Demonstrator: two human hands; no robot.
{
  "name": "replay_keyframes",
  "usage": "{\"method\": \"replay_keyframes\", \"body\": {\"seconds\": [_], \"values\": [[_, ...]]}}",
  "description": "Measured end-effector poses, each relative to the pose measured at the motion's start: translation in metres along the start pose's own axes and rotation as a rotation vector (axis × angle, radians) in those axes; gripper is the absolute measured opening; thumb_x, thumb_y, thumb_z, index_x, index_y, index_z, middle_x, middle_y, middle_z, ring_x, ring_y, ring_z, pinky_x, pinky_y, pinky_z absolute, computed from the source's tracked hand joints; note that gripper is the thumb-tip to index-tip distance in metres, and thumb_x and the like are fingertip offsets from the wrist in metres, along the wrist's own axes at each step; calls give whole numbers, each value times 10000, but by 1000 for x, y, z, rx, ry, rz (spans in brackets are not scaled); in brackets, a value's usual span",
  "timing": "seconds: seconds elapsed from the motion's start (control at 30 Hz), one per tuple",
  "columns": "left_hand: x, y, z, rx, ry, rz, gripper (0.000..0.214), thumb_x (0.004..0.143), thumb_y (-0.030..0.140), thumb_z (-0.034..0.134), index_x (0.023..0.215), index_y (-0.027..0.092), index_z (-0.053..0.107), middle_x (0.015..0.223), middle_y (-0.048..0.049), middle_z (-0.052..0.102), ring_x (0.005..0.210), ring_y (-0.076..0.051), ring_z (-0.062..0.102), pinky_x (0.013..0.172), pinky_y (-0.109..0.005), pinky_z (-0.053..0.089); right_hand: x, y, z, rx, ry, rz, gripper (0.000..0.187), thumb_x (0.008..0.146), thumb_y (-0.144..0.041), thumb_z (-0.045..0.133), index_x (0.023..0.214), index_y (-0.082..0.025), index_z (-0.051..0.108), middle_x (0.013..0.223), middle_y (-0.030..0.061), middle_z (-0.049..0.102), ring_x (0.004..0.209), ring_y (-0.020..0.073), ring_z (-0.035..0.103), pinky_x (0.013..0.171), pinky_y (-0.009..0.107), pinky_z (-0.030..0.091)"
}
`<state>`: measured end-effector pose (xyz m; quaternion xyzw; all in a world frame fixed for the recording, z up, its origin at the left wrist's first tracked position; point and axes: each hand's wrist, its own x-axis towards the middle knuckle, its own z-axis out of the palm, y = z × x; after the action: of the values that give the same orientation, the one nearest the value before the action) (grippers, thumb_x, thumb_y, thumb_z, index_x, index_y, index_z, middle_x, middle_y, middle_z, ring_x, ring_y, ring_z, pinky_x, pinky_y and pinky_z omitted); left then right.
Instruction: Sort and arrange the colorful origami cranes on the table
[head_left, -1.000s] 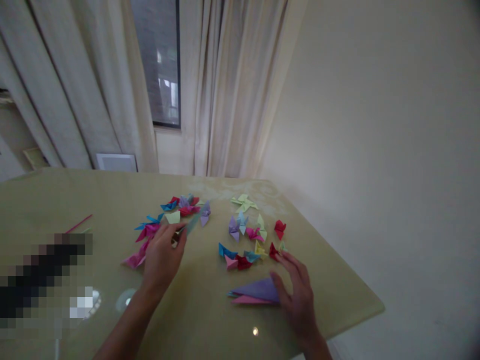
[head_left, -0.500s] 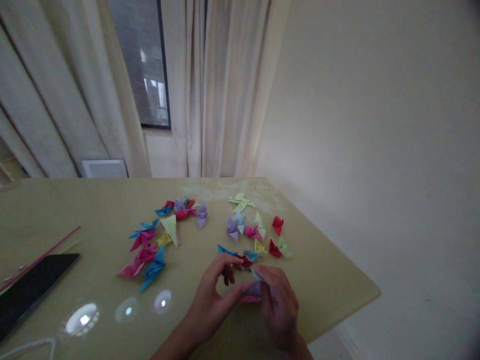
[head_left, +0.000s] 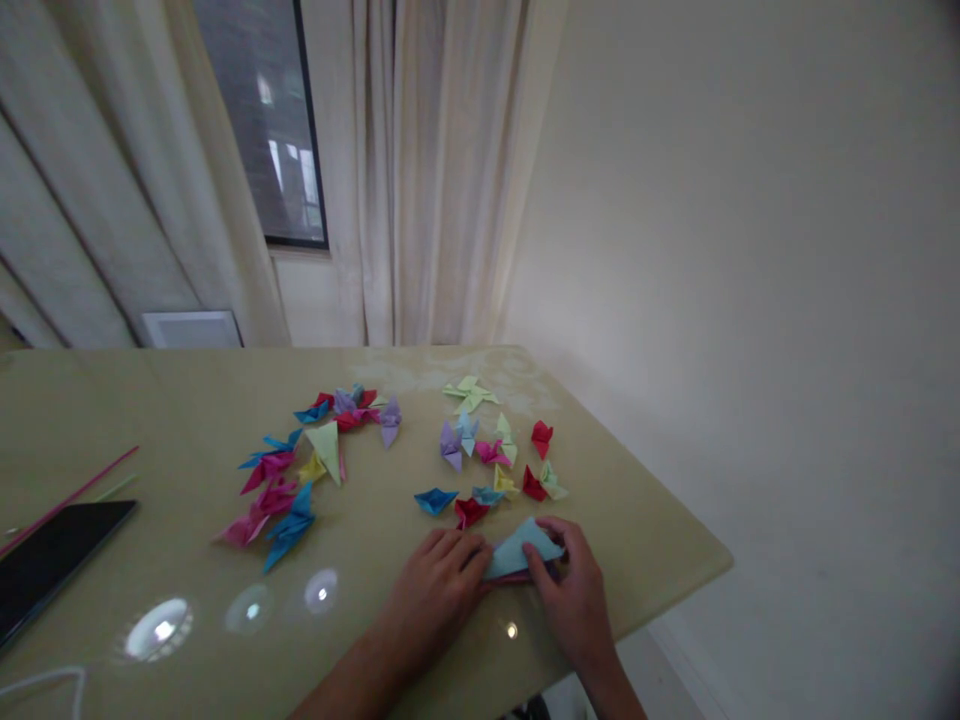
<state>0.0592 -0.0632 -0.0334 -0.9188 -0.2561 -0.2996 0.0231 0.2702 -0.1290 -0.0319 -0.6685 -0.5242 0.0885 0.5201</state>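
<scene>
A light blue folded sheet of paper (head_left: 519,552) lies near the table's front right edge, over a strip of pink and purple paper (head_left: 517,578). My right hand (head_left: 574,585) grips its right end between thumb and fingers. On the other side my left hand (head_left: 442,580) has its fingers pressed together at the paper's left end; its thumb is mostly hidden. Just beyond the hands sit small folded paper pieces: a red one (head_left: 471,512), a blue one (head_left: 436,501) and a yellow one (head_left: 505,483).
More folded paper pieces in several colours, such as a blue one (head_left: 291,527), form a cluster at left centre. A black phone-like slab (head_left: 60,555) and a pink stick (head_left: 79,490) lie at far left. A white cable (head_left: 45,680) crosses the near left corner.
The light blue paper now shows flat and broad; before, it was mostly hidden between my raised fingers. My left hand has come down to its left end. The view has shifted slightly.
</scene>
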Motion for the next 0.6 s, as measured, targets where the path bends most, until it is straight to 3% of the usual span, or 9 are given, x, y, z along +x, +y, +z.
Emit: {"method": "replay_keyframes", "body": {"seconds": [0.17, 0.33, 0.4, 0.47, 0.53, 0.6], "values": [[0, -3, -3, 6, -48, -12, 273, 1010, 138, 595, 1215, 265, 724, 1132, -31, 801, 1024, -245, 745, 971, -414, 575, 0, 2, 4, -257, -70, -179, 332, 910, -379, 710, 1223, -280, 760, 1327, 120, 704, 1249, 357, 655, 1056, 555, 545], [6, -16, -24, -95, -55, -73, 321, 993, 213, 667, 1285, 332, 721, 1200, 3, 802, 1077, -262, 744, 983, -387, 559, -3, 6, 6, -333, -147, -222, 269, 948, -432, 690, 1156, -291, 785, 1251, 99, 756, 1190, 343, 691, 1044, 532, 533], [6, -36, -37, -57, -3, -214, 285, 1044, 268, 588, 1289, 304, 729, 1224, -33, 792, 1094, -265, 733, 956, -396, 553, -4, 7, 5, -323, -124, -209, 326, 964, -462, 676, 1218, -281, 769, 1301, 112, 740, 1228, 352, 673, 1061, 545, 518], [2, -62, -50, 87, 52, -447, 318, 1080, 259, 479, 1240, 244, 752, 1203, -91, 784, 1097, -280, 719, 957, -426, 535, -4, 7, 3, -309, -109, -194, 366, 983, -487, 651, 1263, -274, 752, 1353, 121, 717, 1268, 362, 650, 1079, 566, 499], [-7, -88, -58, 284, 15, -660, 365, 1071, 229, 443, 1280, 181, 739, 1297, -152, 751, 1183, -333, 683, 1012, -490, 499, -3, 6, 2, -295, -106, -186, 370, 995, -502, 635, 1264, -275, 747, 1376, 121, 704, 1286, 366, 635, 1088, 580, 486], [-18, -108, -63, 432, -66, -785, 410, 1056, 214, 437, 1364, 129, 694, 1446, -207, 672, 1313, -382, 615, 1087, -561, 438, -3, 6, 2, -282, -99, -186, 370, 999, -512, 633, 1260, -275, 744, 1387, 121, 693, 1299, 367, 623, 1102, 584, 474]]}}
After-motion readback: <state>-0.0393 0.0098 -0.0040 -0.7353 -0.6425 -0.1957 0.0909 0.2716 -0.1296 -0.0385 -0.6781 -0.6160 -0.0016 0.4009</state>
